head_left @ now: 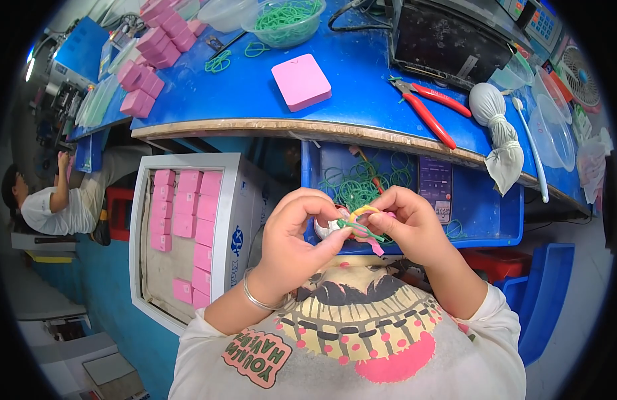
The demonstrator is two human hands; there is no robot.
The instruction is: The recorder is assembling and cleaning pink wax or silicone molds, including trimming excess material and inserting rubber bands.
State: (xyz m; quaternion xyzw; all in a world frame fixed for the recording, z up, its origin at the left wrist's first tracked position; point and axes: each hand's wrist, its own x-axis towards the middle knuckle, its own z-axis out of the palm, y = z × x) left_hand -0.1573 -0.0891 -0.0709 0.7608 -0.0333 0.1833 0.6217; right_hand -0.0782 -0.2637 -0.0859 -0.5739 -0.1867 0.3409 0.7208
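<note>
Both hands meet above a blue tray (478, 241) in front of my chest. Pinched between their fingertips is a small green band (368, 235) with yellow and pink strips on it; its exact kind is hard to make out. My left hand (296, 230) grips its left end with thumb and forefinger. On the other side, my right hand (412, 225) holds the yellow and pink part. Behind the fingers, a tangle of green rings (358, 188) lies in the tray. A white rounded thing (324, 229) shows partly beside my left fingertips.
On the blue table (222, 87) lie a pink block (302, 81), red-handled cutters (434, 110), a tied white cloth bundle (498, 127) and a bowl of green rings (286, 21). A grey-framed case (218, 233) with pink blocks stands left. Another person (52, 200) sits far left.
</note>
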